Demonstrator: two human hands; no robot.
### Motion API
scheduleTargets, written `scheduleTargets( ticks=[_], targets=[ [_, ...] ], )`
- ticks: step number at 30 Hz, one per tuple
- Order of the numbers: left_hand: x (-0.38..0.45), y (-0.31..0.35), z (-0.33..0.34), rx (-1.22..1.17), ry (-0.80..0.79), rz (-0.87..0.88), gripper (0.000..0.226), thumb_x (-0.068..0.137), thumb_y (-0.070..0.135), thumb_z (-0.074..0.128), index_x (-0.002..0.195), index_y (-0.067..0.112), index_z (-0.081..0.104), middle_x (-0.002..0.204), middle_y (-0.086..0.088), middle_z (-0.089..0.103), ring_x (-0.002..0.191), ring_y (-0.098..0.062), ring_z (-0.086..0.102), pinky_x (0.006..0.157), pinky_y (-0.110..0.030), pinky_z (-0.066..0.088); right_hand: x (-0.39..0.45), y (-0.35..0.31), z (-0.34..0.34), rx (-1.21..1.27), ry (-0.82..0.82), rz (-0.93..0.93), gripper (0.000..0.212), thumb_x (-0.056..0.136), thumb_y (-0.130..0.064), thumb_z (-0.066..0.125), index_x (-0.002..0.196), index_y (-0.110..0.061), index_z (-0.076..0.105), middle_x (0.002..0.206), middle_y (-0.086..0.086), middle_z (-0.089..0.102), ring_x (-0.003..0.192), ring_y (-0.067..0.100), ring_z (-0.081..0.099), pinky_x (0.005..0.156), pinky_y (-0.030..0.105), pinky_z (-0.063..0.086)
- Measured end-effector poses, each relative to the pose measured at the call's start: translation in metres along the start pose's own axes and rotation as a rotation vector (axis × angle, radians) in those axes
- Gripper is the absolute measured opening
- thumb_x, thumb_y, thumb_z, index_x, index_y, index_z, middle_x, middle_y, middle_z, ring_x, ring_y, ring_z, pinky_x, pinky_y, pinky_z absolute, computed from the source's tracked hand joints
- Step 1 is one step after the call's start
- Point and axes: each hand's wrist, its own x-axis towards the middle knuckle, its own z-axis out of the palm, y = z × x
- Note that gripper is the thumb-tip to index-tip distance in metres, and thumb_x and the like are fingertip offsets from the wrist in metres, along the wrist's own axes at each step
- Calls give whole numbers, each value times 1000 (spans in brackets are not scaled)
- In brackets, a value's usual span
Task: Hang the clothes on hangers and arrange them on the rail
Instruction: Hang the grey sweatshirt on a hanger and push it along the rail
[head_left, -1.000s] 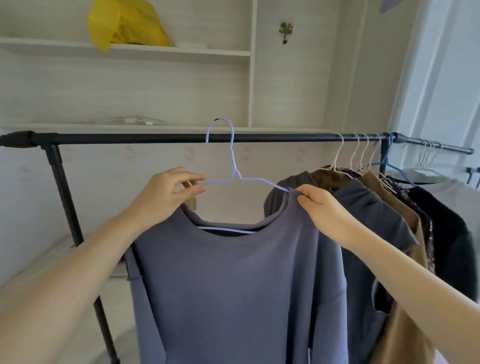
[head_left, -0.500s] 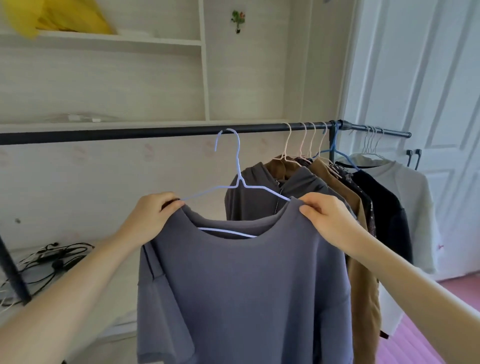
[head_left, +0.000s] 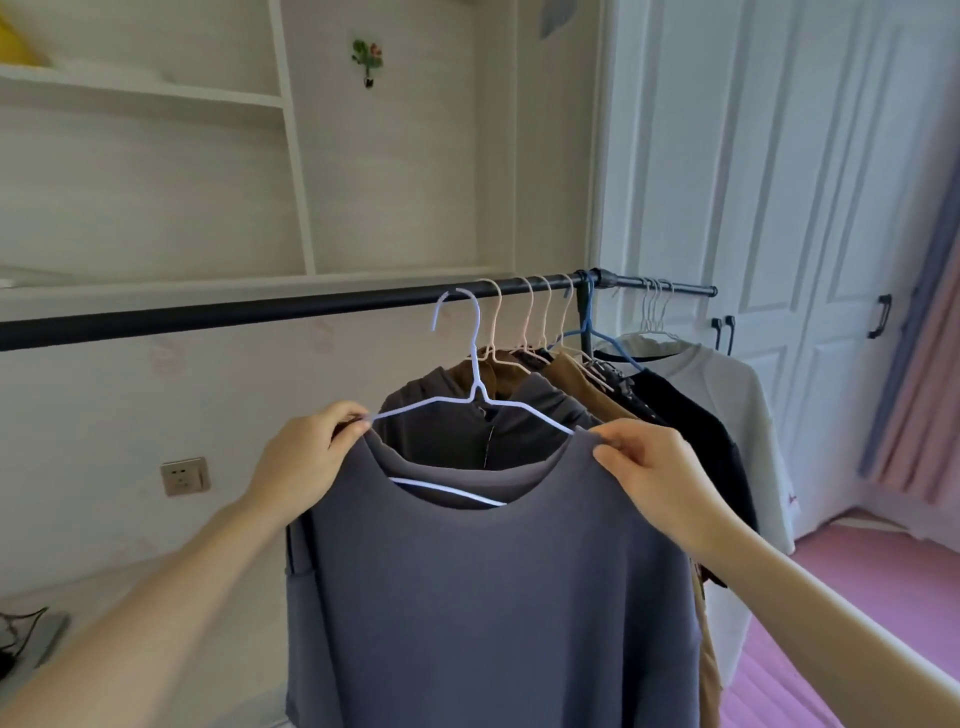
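A grey-blue T-shirt (head_left: 493, 597) hangs on a pale blue wire hanger (head_left: 475, 374). My left hand (head_left: 306, 462) pinches the shirt's left shoulder at the hanger's end. My right hand (head_left: 649, 473) pinches the right shoulder at the neckline. The hanger's hook sits level with the black rail (head_left: 260, 314), just in front of it; whether it rests on the rail I cannot tell. Right of it, several garments (head_left: 670, 415) hang on the rail in dark grey, brown, black and white.
White shelving (head_left: 156, 98) fills the wall behind the rail. A wall socket (head_left: 184, 475) sits low on the left. White wardrobe doors (head_left: 810, 208) with dark handles stand to the right, beside a pink curtain (head_left: 924, 364). Cables (head_left: 15, 639) lie at the lower left.
The shirt on its hanger has moved right along the rail toward the hung garments, and my view has turned right with it. Both hands keep their hold on the shoulders.
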Motion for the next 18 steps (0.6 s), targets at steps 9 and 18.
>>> scheduleTargets(
  ticks=[9, 18],
  targets=[
    [104, -15, 22, -77, -26, 119, 27, 97, 34, 51, 115, 26, 70, 119, 8, 69, 115, -18, 60, 96, -38, 46, 52, -13, 6, -11, 172, 60, 30, 92, -12, 55, 91, -36, 72, 87, -13, 72, 86, 5, 64, 71, 21, 50],
    [150, -44, 43, -164, -86, 116, 27, 96, 32, 54, 116, 23, 70, 121, 4, 68, 117, -20, 59, 96, -35, 45, 83, -19, 38, -87, 173, 113, 28, 92, -12, 54, 99, -32, 73, 85, -17, 68, 87, 4, 63, 79, 24, 52]
  ],
)
